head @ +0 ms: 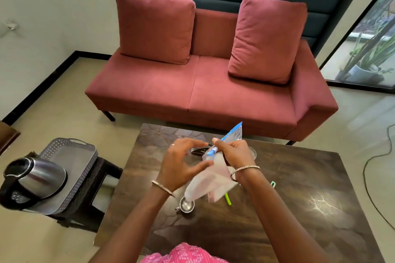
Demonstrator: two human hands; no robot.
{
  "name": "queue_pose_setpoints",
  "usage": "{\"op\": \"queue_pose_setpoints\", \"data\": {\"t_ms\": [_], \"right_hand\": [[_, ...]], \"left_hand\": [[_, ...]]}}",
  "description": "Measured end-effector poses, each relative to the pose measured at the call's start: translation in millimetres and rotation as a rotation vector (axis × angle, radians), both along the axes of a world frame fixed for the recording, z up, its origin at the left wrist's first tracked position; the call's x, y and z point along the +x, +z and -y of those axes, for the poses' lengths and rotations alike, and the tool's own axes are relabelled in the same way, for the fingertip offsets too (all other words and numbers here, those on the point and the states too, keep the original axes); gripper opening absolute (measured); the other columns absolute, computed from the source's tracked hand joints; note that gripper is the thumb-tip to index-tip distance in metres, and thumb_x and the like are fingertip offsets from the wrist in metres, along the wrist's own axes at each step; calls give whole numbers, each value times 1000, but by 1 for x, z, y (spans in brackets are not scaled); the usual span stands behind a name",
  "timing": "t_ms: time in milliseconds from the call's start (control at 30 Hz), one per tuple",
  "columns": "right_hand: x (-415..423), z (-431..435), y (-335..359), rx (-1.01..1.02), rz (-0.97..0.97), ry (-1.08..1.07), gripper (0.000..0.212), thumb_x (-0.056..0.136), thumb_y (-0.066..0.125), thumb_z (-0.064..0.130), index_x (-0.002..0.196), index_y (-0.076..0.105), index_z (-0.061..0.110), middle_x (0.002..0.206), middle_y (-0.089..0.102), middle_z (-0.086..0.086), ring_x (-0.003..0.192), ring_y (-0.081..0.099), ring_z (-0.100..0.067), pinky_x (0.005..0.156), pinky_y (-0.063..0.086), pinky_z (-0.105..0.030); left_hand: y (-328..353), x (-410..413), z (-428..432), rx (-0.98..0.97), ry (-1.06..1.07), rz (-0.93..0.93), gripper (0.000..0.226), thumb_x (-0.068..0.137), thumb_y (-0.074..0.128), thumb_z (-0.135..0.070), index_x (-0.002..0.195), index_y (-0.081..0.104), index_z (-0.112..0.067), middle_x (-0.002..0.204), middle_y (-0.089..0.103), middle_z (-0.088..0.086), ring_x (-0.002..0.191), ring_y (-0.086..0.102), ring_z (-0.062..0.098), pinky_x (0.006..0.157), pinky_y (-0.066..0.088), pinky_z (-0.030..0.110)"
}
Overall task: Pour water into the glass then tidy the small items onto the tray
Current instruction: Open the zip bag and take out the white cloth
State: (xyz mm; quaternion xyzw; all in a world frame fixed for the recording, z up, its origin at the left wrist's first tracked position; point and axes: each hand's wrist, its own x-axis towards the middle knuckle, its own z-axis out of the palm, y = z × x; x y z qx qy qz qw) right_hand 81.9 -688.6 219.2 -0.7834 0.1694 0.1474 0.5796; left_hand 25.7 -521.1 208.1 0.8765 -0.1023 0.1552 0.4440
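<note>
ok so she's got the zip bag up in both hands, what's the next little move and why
Probably carry the zip bag left and lay it on the grey tray beside the kettle. The right hand pinches its blue seal, the left hand steadies it, and the tray has bare room.

zip bag (pixel 213 175): clear, tilted | tray (pixel 70 156): grey, holds kettle (pixel 34 179)

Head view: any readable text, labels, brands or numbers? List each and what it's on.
None legible.
Clear plastic zip bag with blue seal strip: blue-and-white printing near the seal, too blurred to read.
Small black flat object behind the hands: pale marks, unreadable.
Steel kettle, grey perforated tray: no visible text.
</note>
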Motion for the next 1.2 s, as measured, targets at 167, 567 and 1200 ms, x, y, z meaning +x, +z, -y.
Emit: {"op": "queue_pose_setpoints", "data": {"t_ms": [167,567,1200], "right_hand": [[-4,-4,-1,72,-3,6,54,74,75,44,61,64,-8,60,56,-19,61,50,-25,66,43,-39],[-25,11,22,-586,770,-49,7,83,75,21,89,74,18,84,68,5,76,62,-17,71,42,-23],[-26,-14,-24,-557,714,461,18,85,69,10,101,76,15,93,69,0,88,62,-21,78,44,-26]], "left_hand": [[-6,2,15,226,113,240,15,85,69,-30,98,74,-26,93,72,-12,87,62,6,72,48,25],[1,1,-3,-54,411,-102,3,81,75,-30,83,76,-31,76,74,-16,73,68,5,67,54,35],[-95,-29,-81,-249,441,-652,6,88,63,2,88,69,-1,67,65,10,46,62,0,48,50,18]]}}
